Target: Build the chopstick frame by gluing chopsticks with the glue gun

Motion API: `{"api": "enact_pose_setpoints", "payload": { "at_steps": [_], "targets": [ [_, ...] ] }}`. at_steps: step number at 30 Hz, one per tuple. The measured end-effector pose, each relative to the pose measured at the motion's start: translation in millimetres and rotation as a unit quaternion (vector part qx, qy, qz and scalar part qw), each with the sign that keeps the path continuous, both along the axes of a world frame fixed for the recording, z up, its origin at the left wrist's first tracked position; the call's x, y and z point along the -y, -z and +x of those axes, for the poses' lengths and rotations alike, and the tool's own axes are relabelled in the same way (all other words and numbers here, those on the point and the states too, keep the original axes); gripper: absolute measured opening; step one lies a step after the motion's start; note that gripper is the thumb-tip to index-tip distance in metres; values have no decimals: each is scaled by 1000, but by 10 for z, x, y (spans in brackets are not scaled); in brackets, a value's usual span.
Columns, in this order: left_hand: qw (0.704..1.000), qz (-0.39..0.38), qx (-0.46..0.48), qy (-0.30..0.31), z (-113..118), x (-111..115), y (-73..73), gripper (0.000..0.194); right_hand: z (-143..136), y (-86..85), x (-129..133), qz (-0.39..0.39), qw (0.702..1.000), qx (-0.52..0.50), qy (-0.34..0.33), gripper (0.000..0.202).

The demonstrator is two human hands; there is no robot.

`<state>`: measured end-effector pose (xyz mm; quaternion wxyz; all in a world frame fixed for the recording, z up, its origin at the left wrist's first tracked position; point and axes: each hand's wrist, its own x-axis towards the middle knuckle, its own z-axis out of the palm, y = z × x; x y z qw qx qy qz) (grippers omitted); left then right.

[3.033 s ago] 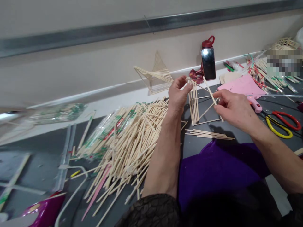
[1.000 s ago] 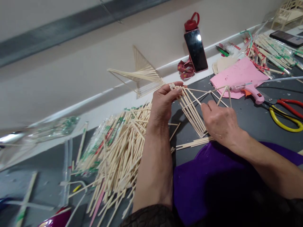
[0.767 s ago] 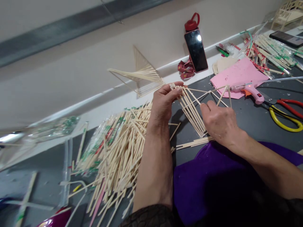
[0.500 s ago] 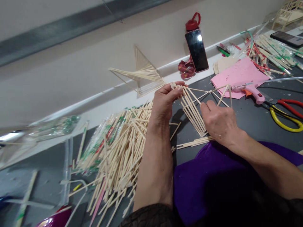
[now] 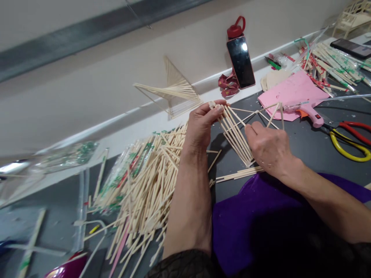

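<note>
A stick frame [image 5: 235,141] made of thin wooden sticks stands tilted over the grey table, its sticks set side by side in a row. My left hand [image 5: 204,119] grips its upper end, thumb on the near side and fingers behind. Closed around a single wooden stick [image 5: 238,118] at the right side of the row is my right hand [image 5: 268,144]; the stick's lower part is hidden by the fingers. Behind my right hand, thinner struts [image 5: 257,112] of the frame reach toward the right. A few loose sticks [image 5: 239,174] lie just below the frame.
A big heap of wooden sticks [image 5: 153,181] lies left of my left forearm. To the right are a pink glue gun [image 5: 314,115], pink sheets [image 5: 292,92] and red-and-yellow-handled pliers [image 5: 350,148]. Against the wall stand a phone [image 5: 241,61] and a finished-looking stick model [image 5: 174,92].
Hardly anything differs. My right hand has shifted very slightly at the stick, while my left hand keeps its hold on the frame.
</note>
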<state>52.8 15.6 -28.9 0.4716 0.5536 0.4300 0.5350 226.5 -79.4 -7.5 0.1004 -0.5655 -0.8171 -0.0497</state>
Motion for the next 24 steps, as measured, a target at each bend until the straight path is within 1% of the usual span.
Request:
{"api": "enact_pose_setpoints", "payload": {
  "at_steps": [6, 15, 24],
  "targets": [
    [1000, 2, -8, -2, -4, 2, -1, 21, 5, -46, 1, 0, 1000, 11, -10, 38],
    [1000, -1, -22, -10, 4, 8, -8, 24, -5, 5, -15, 16, 1000, -10, -11, 33],
    [1000, 0, -17, -7, 1, -4, 4, 21, -12, -10, -26, -3, 1000, -4, -11, 33]
  ]
}}
